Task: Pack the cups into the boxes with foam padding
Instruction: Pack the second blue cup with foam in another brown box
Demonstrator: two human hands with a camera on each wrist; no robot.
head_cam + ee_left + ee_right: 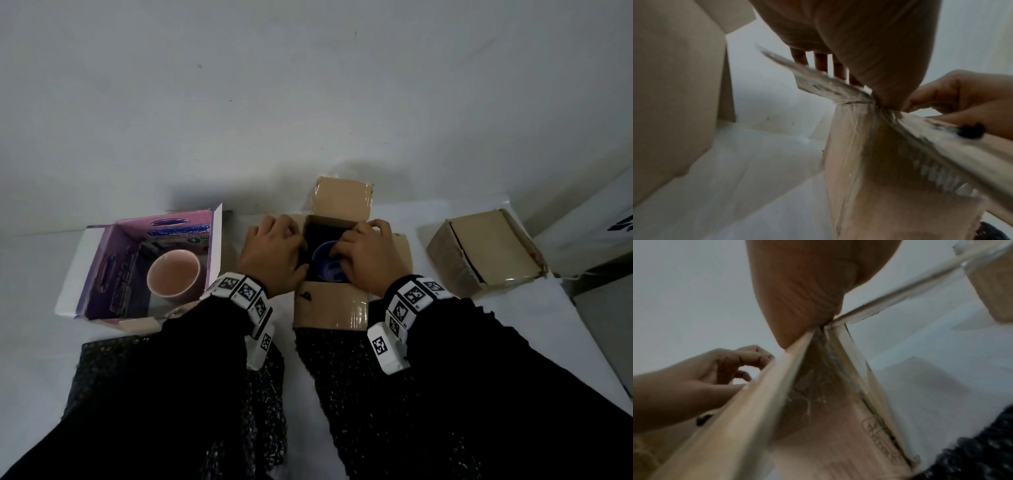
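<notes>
The blue cup (329,262) sits in black foam inside the open brown box (330,303) on the table (479,329), the right hand (366,257) with fingers curled on its rim, the left hand (272,255) with fingers curled over the box's left edge.
</notes>
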